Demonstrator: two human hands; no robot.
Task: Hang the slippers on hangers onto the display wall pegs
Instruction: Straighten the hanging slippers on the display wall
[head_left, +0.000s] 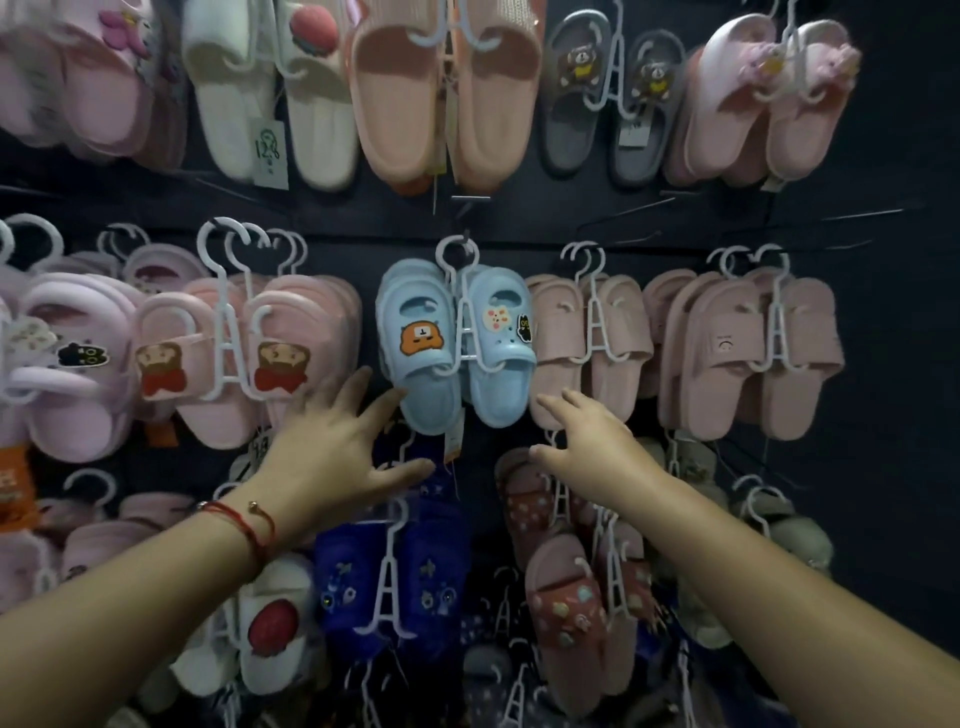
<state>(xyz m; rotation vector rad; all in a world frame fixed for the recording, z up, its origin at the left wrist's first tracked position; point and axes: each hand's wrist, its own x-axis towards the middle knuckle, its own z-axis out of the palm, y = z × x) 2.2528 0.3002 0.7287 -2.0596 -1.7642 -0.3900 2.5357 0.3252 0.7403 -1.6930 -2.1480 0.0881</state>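
Dark display wall (883, 156), crowded with rows of slippers on white plastic hangers. At centre, hung from a peg (459, 248), light blue slippers (452, 343) on a white hanger (465, 312), an orange bear charm on the left shoe, small patches on the right. Just left of them, pink slippers with doll faces (228, 358); just right, plain pink slides (592, 338). Above, peach slippers (447, 98), white ones with a handwritten price tag (270, 153), grey ones with bear charms (608, 98). Below, dark blue slippers (389, 577) and brick-red ones with charms (571, 613). Left hand (332, 447), red string bracelet (244, 525) at the wrist, reaching up with fingers spread and straight, one fingertip at the heel edge of the left blue shoe, holding nothing. Right hand (592, 441) raised just below and right of the blue pair, fingers loosely extended, gripping nothing, apart from the shoes.
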